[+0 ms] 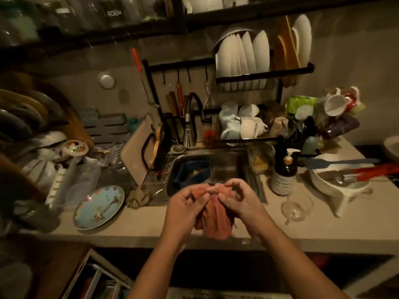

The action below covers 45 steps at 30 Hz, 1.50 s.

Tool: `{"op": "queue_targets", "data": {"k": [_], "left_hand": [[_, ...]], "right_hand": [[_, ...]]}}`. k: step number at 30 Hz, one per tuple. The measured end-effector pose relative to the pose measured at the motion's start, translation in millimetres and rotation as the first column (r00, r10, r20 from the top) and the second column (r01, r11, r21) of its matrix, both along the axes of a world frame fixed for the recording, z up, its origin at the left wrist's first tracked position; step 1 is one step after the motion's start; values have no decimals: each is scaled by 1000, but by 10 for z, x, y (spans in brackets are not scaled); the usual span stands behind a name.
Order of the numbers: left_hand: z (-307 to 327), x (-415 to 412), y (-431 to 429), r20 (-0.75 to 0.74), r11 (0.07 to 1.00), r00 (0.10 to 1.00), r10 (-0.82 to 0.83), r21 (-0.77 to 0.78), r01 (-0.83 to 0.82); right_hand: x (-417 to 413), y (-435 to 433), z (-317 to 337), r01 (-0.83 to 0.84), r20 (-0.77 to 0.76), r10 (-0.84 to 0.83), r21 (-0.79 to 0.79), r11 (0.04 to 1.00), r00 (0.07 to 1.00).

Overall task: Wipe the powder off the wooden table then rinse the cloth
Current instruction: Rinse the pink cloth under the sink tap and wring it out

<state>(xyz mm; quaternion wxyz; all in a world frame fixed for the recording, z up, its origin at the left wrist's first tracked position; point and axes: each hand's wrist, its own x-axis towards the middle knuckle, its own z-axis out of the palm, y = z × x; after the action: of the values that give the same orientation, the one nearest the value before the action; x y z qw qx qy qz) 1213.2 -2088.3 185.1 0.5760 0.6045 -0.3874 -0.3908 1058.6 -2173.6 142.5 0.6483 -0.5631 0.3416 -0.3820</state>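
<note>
Item: reddish cloth (216, 221), bunched, hung between both hands above the front edge of the sink (233, 161). Left hand (185, 203): fingers curled round the cloth's left side. Right hand (239, 201): fingertips pinched its top fold. On the counter lay a blue patterned plate (99, 207) to the left; a pump bottle (285, 171) and a wine glass (296, 207) stood right.

Soft matt cloth (213, 214); glossy metal sink (228, 162).
</note>
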Motion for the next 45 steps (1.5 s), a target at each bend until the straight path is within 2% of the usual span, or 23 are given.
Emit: {"op": "queue_targets", "data": {"k": [3,6,13,17,21,26,27,29,32,35,37,40,42,44,45], "left_hand": [[-27,310,-478,-14,998,998,66,20,-65],[-122,599,-881,-47,992,992,116,58,-113],[-288,1480,-1825,8,992,1000,-10,125,9],[-373,2122,-2568,-51,989,998,37,144,-29],[-383,2412,-3402,39,994,999,29,105,-33],[-522,2396,-4566,174,959,952,-254,172,224],[-575,2333,-4784,159,942,936,-314,174,286],[-678,2223,-5130,232,927,899,-372,152,344],[-705,2032,-5444,412,919,822,-393,170,355],[-897,1947,-5665,603,942,731,-320,118,315],[-1219,2074,-5727,633,951,712,-303,153,269],[-1630,2218,-5743,554,949,770,-315,176,262],[-1441,2044,-5744,494,981,848,-192,124,149],[-1184,1849,-5708,350,986,922,-164,68,150],[-1190,1826,-5707,340,987,927,-158,51,149]], "right_hand": [[246,-567,-69,-10,-21,10,14,1000,1000],[473,-981,-180,-62,-105,53,-83,995,993],[958,-1644,-380,35,-145,-53,-121,992,988],[1235,-1973,-465,85,-175,-104,-114,990,979],[1440,-2267,-520,171,-165,-175,-39,984,971],[1659,-2475,-670,289,-141,-291,-29,957,946],[1687,-2510,-716,301,-153,-301,-23,953,941],[1704,-2596,-816,314,-196,-310,-10,949,930],[1701,-2745,-960,293,-219,-278,40,955,935],[1762,-2841,-999,299,-186,-286,46,953,940],[1773,-2872,-1049,331,-151,-319,57,942,936],[1820,-2877,-1064,333,-127,-322,71,940,938],[1855,-2863,-1061,345,-126,-335,60,937,934],[1848,-2856,-1075,344,-125,-335,53,938,934],[1838,-2849,-1080,336,-120,-327,57,940,937]]}}
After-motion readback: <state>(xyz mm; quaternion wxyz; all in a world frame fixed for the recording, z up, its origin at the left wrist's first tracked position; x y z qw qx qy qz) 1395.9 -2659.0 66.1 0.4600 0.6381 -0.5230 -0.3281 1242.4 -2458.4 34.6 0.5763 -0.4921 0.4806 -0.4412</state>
